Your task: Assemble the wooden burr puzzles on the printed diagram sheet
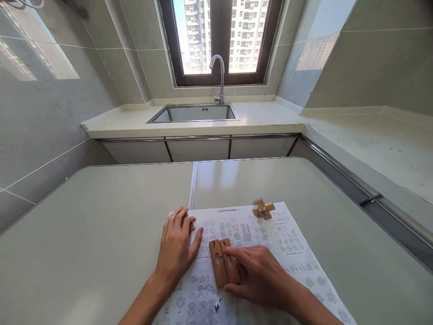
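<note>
Two flat wooden puzzle pieces lie side by side on a printed sheet [237, 219]. The left wooden piece [220, 272] bears a handwritten mark like a 3 or 7, and the right wooden piece [224, 244] is marked 2. My right hand [260, 275] has its index finger on the piece marked 2 and its thumb at the lower end. Left of them, my left hand [176, 246] rests on the sheet's upper left, thumb apart. Under its fingers shows part of another wooden piece [192, 227], mostly hidden.
An assembled cross-shaped wooden puzzle [264, 209] sits at the sheet's upper right. A small dark-and-white scrap [217, 305] lies low on the sheet. The pale table [101, 225] has a seam. Beyond are a counter [264, 115], a sink [192, 121] and a tap [221, 79].
</note>
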Demonstrator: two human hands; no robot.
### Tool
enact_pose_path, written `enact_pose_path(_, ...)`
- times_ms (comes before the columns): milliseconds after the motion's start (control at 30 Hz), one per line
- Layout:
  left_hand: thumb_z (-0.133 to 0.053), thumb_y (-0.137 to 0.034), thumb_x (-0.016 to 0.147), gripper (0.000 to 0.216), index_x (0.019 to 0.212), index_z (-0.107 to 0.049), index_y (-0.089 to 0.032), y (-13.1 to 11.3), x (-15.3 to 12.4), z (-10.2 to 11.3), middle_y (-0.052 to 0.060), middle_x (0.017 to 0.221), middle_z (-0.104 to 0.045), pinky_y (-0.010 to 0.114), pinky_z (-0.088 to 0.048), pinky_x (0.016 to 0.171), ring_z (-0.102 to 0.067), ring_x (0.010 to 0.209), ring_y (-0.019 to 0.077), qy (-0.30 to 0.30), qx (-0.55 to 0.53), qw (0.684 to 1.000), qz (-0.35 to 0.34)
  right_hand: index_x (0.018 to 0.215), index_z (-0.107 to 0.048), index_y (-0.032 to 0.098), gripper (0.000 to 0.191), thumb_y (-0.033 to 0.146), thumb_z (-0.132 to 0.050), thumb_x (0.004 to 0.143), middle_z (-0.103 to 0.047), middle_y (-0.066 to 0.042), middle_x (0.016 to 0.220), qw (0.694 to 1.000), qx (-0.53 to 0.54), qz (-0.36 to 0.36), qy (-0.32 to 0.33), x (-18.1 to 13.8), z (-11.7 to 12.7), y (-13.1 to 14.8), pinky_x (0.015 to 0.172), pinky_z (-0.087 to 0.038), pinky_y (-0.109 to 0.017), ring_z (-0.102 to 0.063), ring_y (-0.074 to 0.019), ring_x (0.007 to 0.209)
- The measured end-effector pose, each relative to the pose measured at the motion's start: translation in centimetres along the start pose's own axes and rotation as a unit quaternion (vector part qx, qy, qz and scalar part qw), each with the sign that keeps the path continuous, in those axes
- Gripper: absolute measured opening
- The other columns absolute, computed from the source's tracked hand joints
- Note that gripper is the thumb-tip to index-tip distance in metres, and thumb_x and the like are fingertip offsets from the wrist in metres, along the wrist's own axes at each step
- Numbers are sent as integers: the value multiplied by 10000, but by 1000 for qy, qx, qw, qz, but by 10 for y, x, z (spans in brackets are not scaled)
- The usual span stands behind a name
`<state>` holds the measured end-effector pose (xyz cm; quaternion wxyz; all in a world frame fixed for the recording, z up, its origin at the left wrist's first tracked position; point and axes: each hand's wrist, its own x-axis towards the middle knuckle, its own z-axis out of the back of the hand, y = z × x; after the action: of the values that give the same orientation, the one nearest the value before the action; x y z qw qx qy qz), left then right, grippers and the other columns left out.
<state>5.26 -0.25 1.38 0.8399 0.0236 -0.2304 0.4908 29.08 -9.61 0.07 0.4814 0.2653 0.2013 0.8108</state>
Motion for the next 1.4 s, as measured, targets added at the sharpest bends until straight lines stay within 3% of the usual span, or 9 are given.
enact_pose_path(233,-550,-297,1025,136,940,-624,-221,-6,2,7,97,1200,-712,451,-506,965,-626,1206,320,6,-46,999,6,1231,-619,203,503,410,-865,845,-754,-6,790,1000,-27,0,-15,-1,-7,1,648,-438,-317,-711,-220,647)
enact_pose_path(433,-528,-278,1022,129,941,-614,-227,-8,3,8,29,906,-696,359,-501,735,-649,832,233,3,-77,997,20,1190,-606,233,364,212,-797,881,-735,26,824,998,-17,-25,-49,0,-13,2,634,-442,-296,-677,-182,629)
enact_pose_path(600,-502,-246,1035,125,1001,-620,-220,-7,4,11,2,794,-661,348,-474,692,-609,687,197,-35,-65,997,11,1201,-594,247,373,147,-754,879,-725,16,904,999,-31,-15,-40,1,-11,4,663,-479,-313,-693,-194,688)
enact_pose_path(667,-509,-248,1036,115,1018,-620,-223,-8,5,13,26,867,-687,376,-501,771,-644,788,219,-47,-75,996,-10,1202,-588,246,367,135,-739,886,-726,9,929,999,-28,-10,-38,1,-10,4,653,-482,-310,-699,-195,698)
enact_pose_path(733,-578,-289,1008,133,1119,-615,-226,-9,5,16,85,1111,-706,446,-518,936,-653,1060,278,-26,-105,993,-46,1209,-581,250,352,130,-716,906,-731,0,976,999,-23,-2,-38,2,-10,4,642,-481,-304,-712,-195,720)
enact_pose_path(867,-818,-487,813,737,1434,-500,-252,-13,3,19,146,1571,-487,590,-421,1169,-401,1473,397,92,-149,977,-121,1230,-563,257,299,116,-623,974,-743,-29,1134,999,-5,17,-42,2,-8,4,659,-499,-297,-754,-208,855)
enact_pose_path(967,-902,-572,661,983,1501,-474,-292,-12,2,19,121,1621,-458,693,-270,1246,-371,1502,442,158,-141,964,-159,1235,-554,251,309,83,-575,977,-745,-38,1162,999,-1,15,-40,3,-7,4,673,-512,-305,-759,-215,870)
enact_pose_path(1067,-904,-588,655,1028,1541,-450,-329,-10,2,17,93,1629,-480,749,-176,1255,-397,1500,454,199,-124,956,-178,1246,-549,251,322,79,-559,974,-744,-41,1163,999,4,15,-36,3,-5,4,683,-521,-310,-757,-219,875)
enact_pose_path(1400,-760,-518,909,775,1579,-423,-323,-8,2,10,54,1606,-538,727,-252,1252,-465,1475,392,179,-103,959,-192,1236,-548,255,221,155,-512,1043,-739,-41,1138,999,17,6,-33,3,-4,7,686,-538,-321,-744,-211,842)
